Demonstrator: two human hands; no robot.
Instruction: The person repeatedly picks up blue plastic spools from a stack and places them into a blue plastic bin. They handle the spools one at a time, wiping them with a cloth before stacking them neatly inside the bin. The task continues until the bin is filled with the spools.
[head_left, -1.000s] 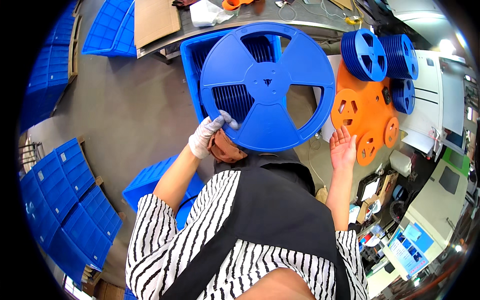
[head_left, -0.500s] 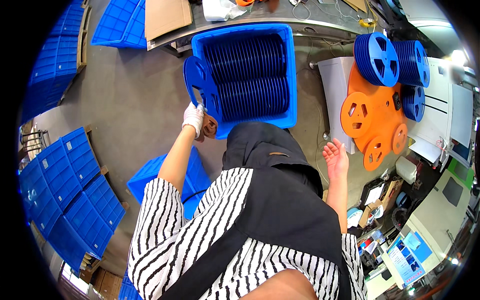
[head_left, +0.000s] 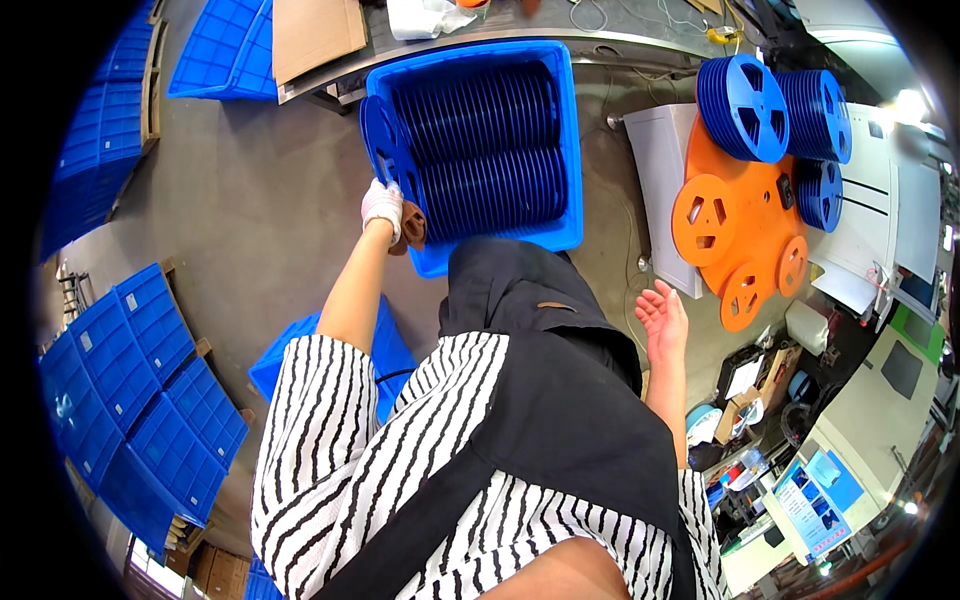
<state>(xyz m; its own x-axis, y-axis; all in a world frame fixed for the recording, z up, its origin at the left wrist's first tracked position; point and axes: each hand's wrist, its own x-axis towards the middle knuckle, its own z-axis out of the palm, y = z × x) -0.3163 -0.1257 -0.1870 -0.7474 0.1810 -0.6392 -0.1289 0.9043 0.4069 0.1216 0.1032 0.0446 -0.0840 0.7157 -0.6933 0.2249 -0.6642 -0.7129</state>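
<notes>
"What's the left hand doing?"
"It's gripping a blue reel at the left end of the bin, apparently seating it beside the row."
"And the right hand?"
"It's hanging open, holding nothing. Seating is probably calling for lining the reel up with its neighbours before releasing."

A grey metal-topped workbench ran along the upper edge, bearing a flat brown cardboard sheet, a crumpled white plastic bag and, farther right, a small yellow object near thin pale cables. A ribbed blue plastic crate stood left of the sheet. Stacked blue plastic crates filled the lower left. At right were a beige machine housing, a green panel and a blue-and-white printed board.
</notes>
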